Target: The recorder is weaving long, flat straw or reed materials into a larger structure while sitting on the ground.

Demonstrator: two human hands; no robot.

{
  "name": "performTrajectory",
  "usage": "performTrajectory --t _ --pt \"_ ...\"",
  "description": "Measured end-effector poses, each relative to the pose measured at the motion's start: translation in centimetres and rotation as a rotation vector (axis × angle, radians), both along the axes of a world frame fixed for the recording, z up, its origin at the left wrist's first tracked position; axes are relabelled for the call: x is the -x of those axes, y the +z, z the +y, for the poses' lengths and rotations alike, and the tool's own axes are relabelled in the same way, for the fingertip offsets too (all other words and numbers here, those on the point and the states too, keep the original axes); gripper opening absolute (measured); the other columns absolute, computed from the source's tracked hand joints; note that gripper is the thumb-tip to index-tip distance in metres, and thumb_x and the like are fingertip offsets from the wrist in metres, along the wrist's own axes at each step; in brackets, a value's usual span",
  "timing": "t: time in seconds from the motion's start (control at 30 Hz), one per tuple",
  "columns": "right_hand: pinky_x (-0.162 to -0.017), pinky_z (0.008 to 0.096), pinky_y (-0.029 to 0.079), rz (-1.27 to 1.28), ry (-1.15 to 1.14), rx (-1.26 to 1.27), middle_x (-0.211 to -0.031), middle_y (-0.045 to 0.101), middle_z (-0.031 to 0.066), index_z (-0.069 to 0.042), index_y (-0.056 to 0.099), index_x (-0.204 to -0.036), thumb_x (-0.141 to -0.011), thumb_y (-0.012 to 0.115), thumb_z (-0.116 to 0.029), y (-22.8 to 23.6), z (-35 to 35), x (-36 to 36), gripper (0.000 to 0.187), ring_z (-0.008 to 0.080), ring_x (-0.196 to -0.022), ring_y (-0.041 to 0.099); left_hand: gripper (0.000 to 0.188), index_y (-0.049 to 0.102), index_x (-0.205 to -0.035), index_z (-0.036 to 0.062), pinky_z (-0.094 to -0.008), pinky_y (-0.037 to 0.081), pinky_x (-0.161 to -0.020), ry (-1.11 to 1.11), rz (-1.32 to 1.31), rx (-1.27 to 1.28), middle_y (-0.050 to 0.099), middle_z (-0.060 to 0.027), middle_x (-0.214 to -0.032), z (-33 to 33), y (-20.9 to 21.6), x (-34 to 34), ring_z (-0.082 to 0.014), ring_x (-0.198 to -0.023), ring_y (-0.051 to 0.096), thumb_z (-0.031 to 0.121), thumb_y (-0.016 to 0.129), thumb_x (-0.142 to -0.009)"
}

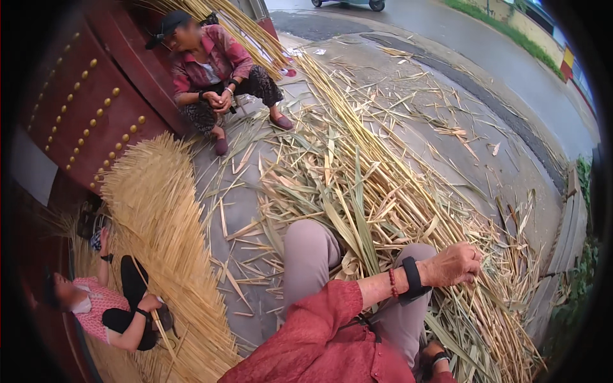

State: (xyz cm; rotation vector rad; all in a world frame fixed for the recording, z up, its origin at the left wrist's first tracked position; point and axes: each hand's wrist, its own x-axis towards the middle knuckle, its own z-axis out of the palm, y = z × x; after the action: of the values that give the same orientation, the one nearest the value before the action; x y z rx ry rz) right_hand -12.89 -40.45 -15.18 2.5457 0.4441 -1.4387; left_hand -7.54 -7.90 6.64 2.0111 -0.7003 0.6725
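The person is sitting with knees apart before a heap of long, pale stalks (394, 179), and the step in hand seems to be sorting or stripping them, since loose dry leaves (359, 210) are lying thickly along the heap. The left hand (452, 264) is hanging beyond the right knee (412, 252), over the near stretch of stalks, its fingers curling inward in a loose clench; whether a stalk is passing between them one cannot tell. The right hand (433, 350) is resting low beside the right thigh (402, 325), dark and partly hidden, so one cannot tell whether its fingers are gripping anything or hanging free. The next move is probably calling for a firm pinch on one stalk and a pull along its length, the other hand steadying the heap. The stalks are lying on the paved ground (246, 198), ahead of the person and to the right. Their long axis is running aslant: one end is pointing far and leftward, passing beside a crouching co-worker (214, 70), the other is pointing near and rightward, beyond the right knee. Most are lying roughly parallel, though the lens is bending their line and which ends are tips is staying unclear.
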Motion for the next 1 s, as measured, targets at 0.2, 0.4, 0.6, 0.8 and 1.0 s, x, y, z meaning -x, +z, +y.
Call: performTrajectory --t 0.2,0.4,0.6,0.8,1.0 --pt "-0.071 0.0395 0.050 -0.142 0.209 -0.182 -0.084 0.063 0.0213 -0.003 0.067 -0.081 -0.059 0.066 -0.024 5.1 1.5 -1.5 0.031 0.0361 -0.078 0.061 0.016 0.054 -0.073 0.0100 -0.0334 0.039 -0.074 0.023 -0.015 -0.050 0.050 -0.0029 -0.078 -0.4 -0.4 -0.2 -0.0208 -0.081 0.051 0.012 0.067 -0.064" --pt "-0.055 0.0239 0.044 -0.376 -0.563 -1.231 -0.068 0.057 0.0070 0.002 0.059 -0.094 -0.063 0.060 -0.001 15.6 9.1 -3.3 0.031 0.0135 -0.060 0.055 0.016 0.053 -0.077 0.0084 -0.0347 0.040 -0.070 0.027 -0.036 -0.041 0.051 -0.0059 -0.080 -1.2 -2.2 -0.5 -0.0239 -0.079 0.051 0.008 0.063 -0.064" --pt "-0.053 0.0185 0.040 -0.377 -0.790 -1.773 -0.084 0.057 0.0036 0.002 0.042 -0.120 -0.071 0.056 0.003 20.3 17.4 -2.5 0.051 0.0066 -0.064 0.049 0.030 0.051 -0.091 0.0057 -0.0364 0.041 -0.070 0.099 0.085 0.018 0.052 -0.0105 -0.072 -0.4 -1.1 0.2 -0.0288 -0.074 0.054 0.002 0.059 -0.063" --pt "-0.053 0.0182 0.037 -0.624 -0.867 -1.829 -0.088 0.058 0.0034 0.001 0.048 -0.116 -0.084 0.052 -0.002 21.0 20.8 -3.4 0.032 0.0055 -0.066 0.048 0.035 0.051 -0.095 0.0051 -0.0356 0.039 -0.072 0.218 0.076 -0.011 0.053 -0.0103 -0.069 0.7 -0.6 1.0 -0.0288 -0.072 0.055 0.002 0.059 -0.061" --pt "-0.055 0.0199 0.036 -0.612 -0.684 -1.722 -0.075 0.056 0.0021 0.003 0.058 -0.095 -0.086 0.050 -0.005 21.2 20.7 -3.6 0.015 0.0079 -0.064 0.048 0.034 0.052 -0.096 0.0047 -0.0349 0.037 -0.078 0.378 0.035 -0.146 0.054 -0.0080 -0.069 1.9 -0.3 1.6 -0.0253 -0.074 0.055 0.001 0.056 -0.062"
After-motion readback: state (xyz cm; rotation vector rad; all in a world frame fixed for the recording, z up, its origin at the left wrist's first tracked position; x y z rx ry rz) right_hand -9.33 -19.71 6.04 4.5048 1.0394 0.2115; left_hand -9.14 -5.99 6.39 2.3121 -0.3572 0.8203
